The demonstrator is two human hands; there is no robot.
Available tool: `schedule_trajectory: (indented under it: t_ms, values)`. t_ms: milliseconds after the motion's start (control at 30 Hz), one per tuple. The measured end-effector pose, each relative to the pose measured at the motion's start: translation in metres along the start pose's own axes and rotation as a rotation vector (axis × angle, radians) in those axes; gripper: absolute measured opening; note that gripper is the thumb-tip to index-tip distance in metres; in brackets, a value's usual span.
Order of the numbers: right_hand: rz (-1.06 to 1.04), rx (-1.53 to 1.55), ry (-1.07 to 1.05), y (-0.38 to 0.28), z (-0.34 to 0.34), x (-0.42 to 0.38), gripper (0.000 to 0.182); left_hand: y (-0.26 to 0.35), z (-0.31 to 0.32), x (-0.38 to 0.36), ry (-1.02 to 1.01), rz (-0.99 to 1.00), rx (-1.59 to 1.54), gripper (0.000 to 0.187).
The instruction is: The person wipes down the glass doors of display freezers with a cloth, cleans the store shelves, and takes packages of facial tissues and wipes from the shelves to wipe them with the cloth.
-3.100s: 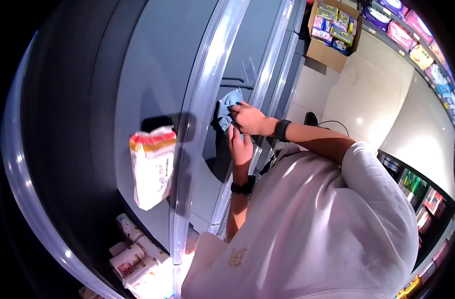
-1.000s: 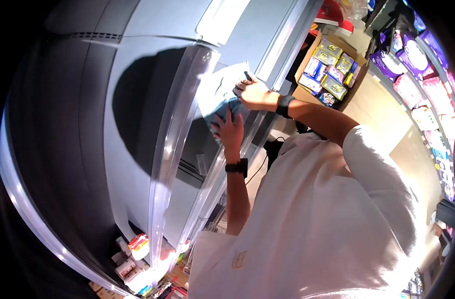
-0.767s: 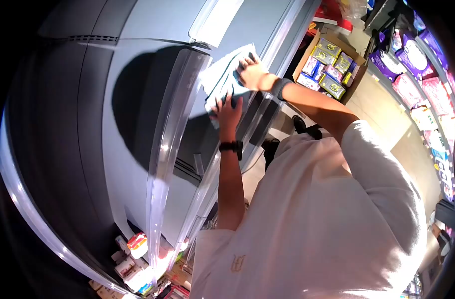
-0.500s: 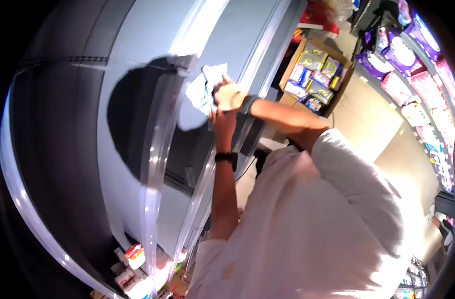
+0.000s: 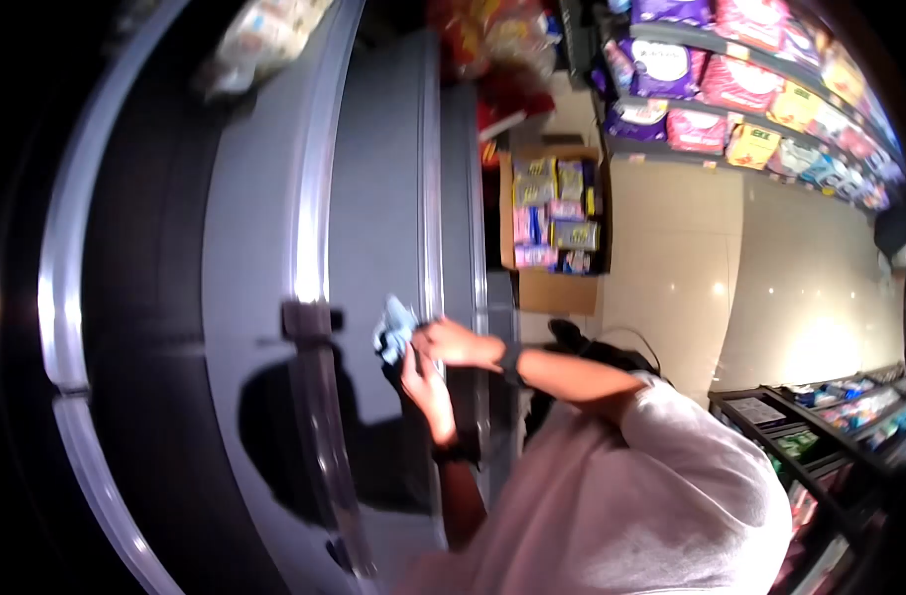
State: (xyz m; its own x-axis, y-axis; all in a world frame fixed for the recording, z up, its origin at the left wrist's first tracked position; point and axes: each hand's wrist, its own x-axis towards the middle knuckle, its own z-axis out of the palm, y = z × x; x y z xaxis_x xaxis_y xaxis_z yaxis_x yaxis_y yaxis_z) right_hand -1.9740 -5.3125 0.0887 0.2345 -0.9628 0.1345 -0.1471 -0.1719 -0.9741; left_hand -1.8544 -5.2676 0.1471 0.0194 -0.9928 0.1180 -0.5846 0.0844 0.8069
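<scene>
A crumpled light-blue cloth [image 5: 395, 329] is bunched above a grey shelf panel [image 5: 378, 198]. My right hand [image 5: 451, 342], with a dark band on the wrist, comes in from the right with its fingers closed on the cloth's right side. Just below it, my left hand [image 5: 428, 395] pinches the cloth's lower edge. The two hands are close together, and some fingertips are hidden in the folds.
Clear-edged shelf rails [image 5: 312, 218] run along the left. An open carton [image 5: 505, 213] of packets stands on the floor beyond the shelves. Stocked shelves [image 5: 711, 109] curve across the upper right, and a dark rack [image 5: 760, 412] stands lower right.
The view has turned and shifted, so the carton and stocked shelves appear further left. Both hands and the cloth appear lower in view, the cloth more tightly bunched.
</scene>
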Motion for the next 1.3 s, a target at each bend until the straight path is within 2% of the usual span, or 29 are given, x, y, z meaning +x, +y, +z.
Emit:
schedule_trajectory:
  t_ms: [67,133,200,233,333,367,400,533,633,700,800,867,900,933,1000,1067,1133,1200,1267,1300]
  values:
    - [0.260,0.310,-0.060,-0.021,-0.041,-0.018,0.032,0.027,0.014,0.006,-0.049,0.059,0.046,0.039]
    - [0.182,0.658,0.135,-0.017,-0.067,-0.036,0.031,0.063,0.033,0.010,-0.119,0.191,0.076,0.038]
    - [0.163,0.708,0.292,-0.020,-0.107,-0.053,0.026,0.112,0.051,0.012,-0.258,0.313,0.017,0.038]
    - [0.154,0.550,0.311,-0.022,-0.130,-0.065,0.028,0.139,0.061,0.010,-0.303,0.386,0.027,0.038]
    - [0.102,0.804,0.371,-0.030,-0.186,-0.089,0.031,0.206,0.097,-0.001,-0.428,0.680,0.098,0.038]
    - [0.081,0.761,0.346,-0.031,-0.209,-0.101,0.033,0.230,0.106,-0.006,-0.467,0.730,0.125,0.038]
    - [-0.049,0.757,0.526,-0.061,-0.231,-0.107,0.034,0.256,0.114,-0.013,-0.505,0.780,0.153,0.039]
    - [-0.017,0.560,0.484,-0.067,-0.326,-0.161,0.030,0.340,0.159,-0.041,-0.572,0.984,0.179,0.031]
    - [-0.035,0.398,0.483,-0.084,-0.395,-0.211,0.028,0.386,0.211,-0.065,-0.565,1.124,0.014,0.030]
    - [0.011,0.178,0.432,-0.101,-0.445,-0.249,0.027,0.427,0.242,-0.083,-0.585,1.175,-0.026,0.031]
    - [0.199,-0.360,0.257,-0.133,-0.527,-0.295,0.026,0.486,0.285,-0.084,-0.515,1.290,0.002,0.030]
    - [0.278,-0.540,0.191,-0.156,-0.570,-0.320,0.026,0.520,0.306,-0.076,-0.517,1.311,0.049,0.028]
    - [0.211,-0.458,0.302,-0.161,-0.582,-0.329,0.027,0.538,0.315,-0.071,-0.515,1.353,0.051,0.028]
    - [0.201,-0.453,0.311,-0.173,-0.597,-0.336,0.027,0.558,0.323,-0.068,-0.512,1.397,0.055,0.028]
    - [0.187,0.150,0.403,-0.193,-0.628,-0.347,0.027,0.594,0.341,-0.060,-0.544,1.494,0.095,0.029]
    - [-0.085,0.672,0.536,-0.168,-0.647,-0.346,0.026,0.628,0.361,-0.057,-0.628,1.593,0.034,0.032]
    - [-0.075,0.764,0.721,-0.159,-0.666,-0.347,0.025,0.649,0.390,-0.056,-0.692,1.732,-0.068,0.038]
    - [-0.026,0.849,0.648,-0.169,-0.706,-0.357,0.028,0.663,0.423,-0.066,-0.809,1.722,-0.244,0.041]
    - [-0.286,0.345,0.710,-0.161,-0.756,-0.359,0.031,0.680,0.459,-0.076,-0.930,1.708,-0.380,0.043]
    - [-0.288,0.490,0.726,-0.177,-0.772,-0.369,0.035,0.687,0.482,-0.077,-0.946,1.712,-0.482,0.042]
